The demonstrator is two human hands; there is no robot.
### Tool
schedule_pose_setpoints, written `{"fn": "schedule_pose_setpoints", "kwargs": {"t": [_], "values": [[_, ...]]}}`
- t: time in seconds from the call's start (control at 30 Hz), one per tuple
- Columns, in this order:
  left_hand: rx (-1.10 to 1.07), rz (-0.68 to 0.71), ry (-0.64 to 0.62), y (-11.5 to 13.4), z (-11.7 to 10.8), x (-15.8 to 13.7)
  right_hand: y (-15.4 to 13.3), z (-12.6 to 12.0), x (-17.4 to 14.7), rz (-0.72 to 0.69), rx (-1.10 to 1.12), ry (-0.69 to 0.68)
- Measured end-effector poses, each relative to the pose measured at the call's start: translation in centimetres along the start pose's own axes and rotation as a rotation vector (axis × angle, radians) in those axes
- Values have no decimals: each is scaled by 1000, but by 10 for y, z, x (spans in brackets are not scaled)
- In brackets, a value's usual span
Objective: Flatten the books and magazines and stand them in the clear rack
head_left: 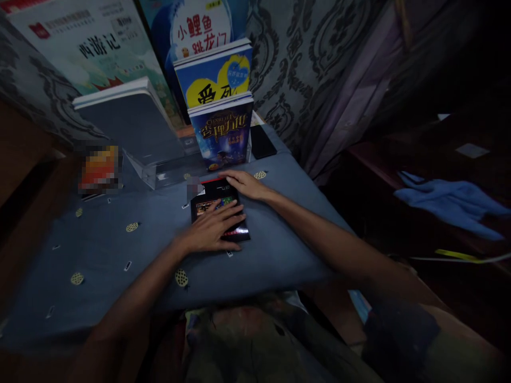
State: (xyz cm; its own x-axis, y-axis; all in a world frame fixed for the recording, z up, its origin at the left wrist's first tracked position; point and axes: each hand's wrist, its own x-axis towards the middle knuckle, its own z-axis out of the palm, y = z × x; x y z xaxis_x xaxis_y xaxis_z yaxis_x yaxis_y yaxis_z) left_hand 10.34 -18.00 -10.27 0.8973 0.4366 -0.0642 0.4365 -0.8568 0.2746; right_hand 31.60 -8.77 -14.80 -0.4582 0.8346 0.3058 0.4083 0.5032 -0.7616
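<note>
"Black book (pixel 219 191) first — where is it lying?"

"Flat on the cloth-covered table (pixel 120 242), somewhat closer to the right edge than to the left. Its far edge is near the see-through stand (pixel 171 175)."

"And the hands?"

"Left hand (pixel 215 226) palm-down across the near part of the cover, fingers spread apart. Right hand (pixel 246 184) at the book's far right corner, fingers close together and touching it; I cannot tell whether they clamp it."

"What about room at the edges?"

"Most of it is leftward: pineapple-printed cloth runs a long way to the left edge. A shorter stretch reaches the near edge, with the left forearm crossing it. More cloth goes to the slanting right edge, but the right forearm lies over that."

"Anything in the way?"

"Mainly on the far side — the stand carries a dark blue book (pixel 223 133) upright, a blue-and-yellow book (pixel 215 77) behind it, and a grey book (pixel 128 125) leaning at the left. Near the far right corner lies a flat black object (pixel 262 141). Toward the far left corner sits an orange-red item (pixel 99 169), its details blurred. Beyond the right edge, off the table, is a blue garment (pixel 451 202)."
</note>
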Motion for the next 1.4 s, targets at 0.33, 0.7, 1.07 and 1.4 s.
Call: {"fn": "schedule_pose_setpoints", "kwargs": {"t": [0.33, 0.7, 1.07, 1.4], "values": [[106, 7, 40, 8, 9, 2, 0, 2, -3, -14, -70, -5], [296, -17, 83, 17, 15, 8, 4, 4, -3, -72, -97, 39], [367, -42, 166, 18, 24, 11, 1, 5, -5, -98, -134, 25], [385, -29, 201, 19, 24, 11, -13, 4, -31, -47, -63, 21]]}}
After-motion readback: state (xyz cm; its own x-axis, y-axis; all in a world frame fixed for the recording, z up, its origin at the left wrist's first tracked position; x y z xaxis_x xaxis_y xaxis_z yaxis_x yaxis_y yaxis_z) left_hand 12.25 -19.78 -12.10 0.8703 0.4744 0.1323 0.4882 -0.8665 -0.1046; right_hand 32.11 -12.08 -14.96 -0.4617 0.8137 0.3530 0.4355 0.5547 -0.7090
